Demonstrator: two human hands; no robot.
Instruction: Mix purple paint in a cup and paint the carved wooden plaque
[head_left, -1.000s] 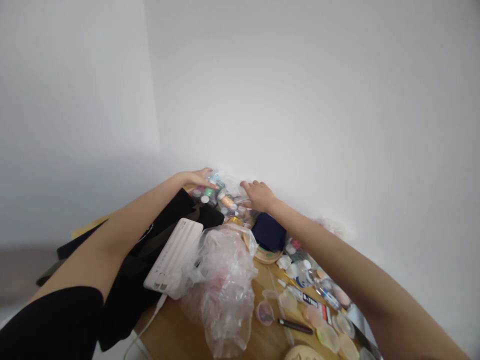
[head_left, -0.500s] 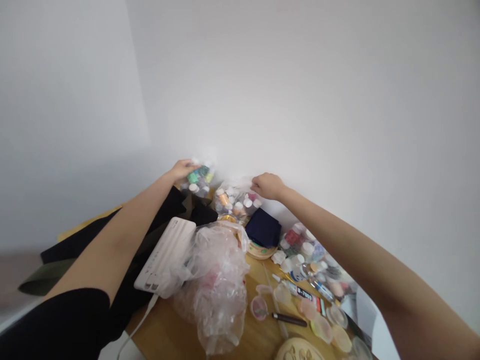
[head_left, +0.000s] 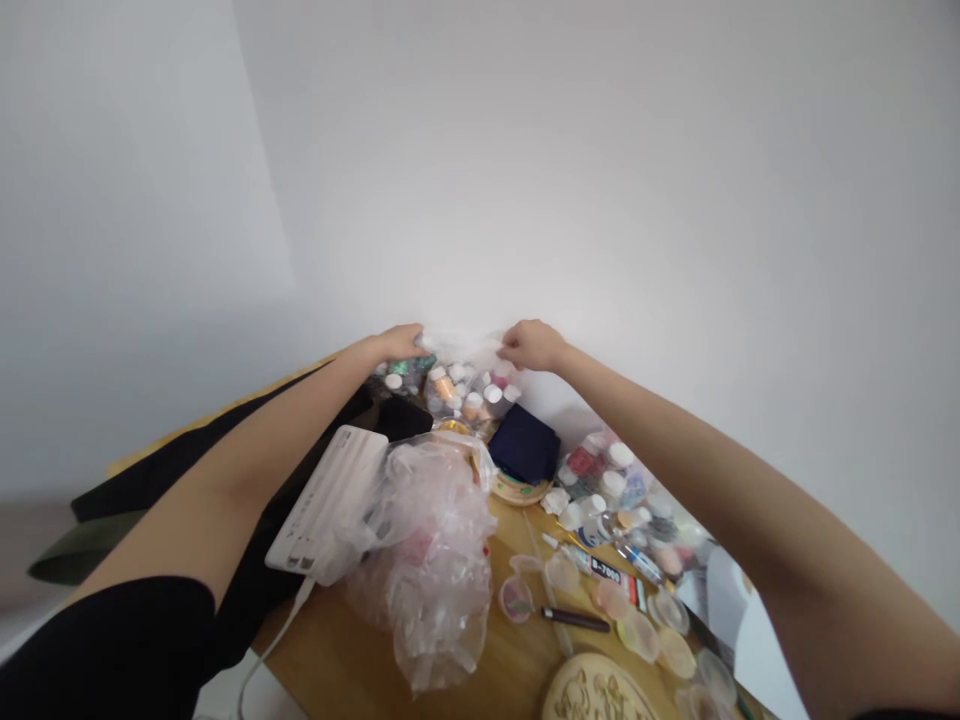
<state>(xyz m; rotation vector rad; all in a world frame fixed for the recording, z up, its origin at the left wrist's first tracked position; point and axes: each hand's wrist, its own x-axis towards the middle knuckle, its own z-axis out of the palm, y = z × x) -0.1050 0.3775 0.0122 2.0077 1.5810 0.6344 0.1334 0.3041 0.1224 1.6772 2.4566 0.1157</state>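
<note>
Between left hand (head_left: pixel 403 344) and right hand (head_left: pixel 534 345): a clear bag (head_left: pixel 463 347) is located, filled with white-capped bottles (head_left: pixel 493 393).
Right-hand state: fingers are closed; the plastic is gripped at the upper right edge.
Left-hand state: fingertips are placed at the upper left edge; whether the plastic is pinched cannot be told.
Green bottles (head_left: pixel 400 368): partly covered by the left hand, just below its fingers.
Navy cloth (head_left: pixel 527 442): laid nearer the wearer than the right hand, on a round wooden piece (head_left: pixel 519 490).
White device (head_left: pixel 330 500): set nearer the wearer than the left hand, a cable (head_left: pixel 277 638) attached.
Crumpled plastic (head_left: pixel 439 570): spread over the desk (head_left: pixel 330 660), on the near side of both hands.
Glue tube (head_left: pixel 611 573): laid to the right of the right hand and nearer the wearer, well apart.
</note>
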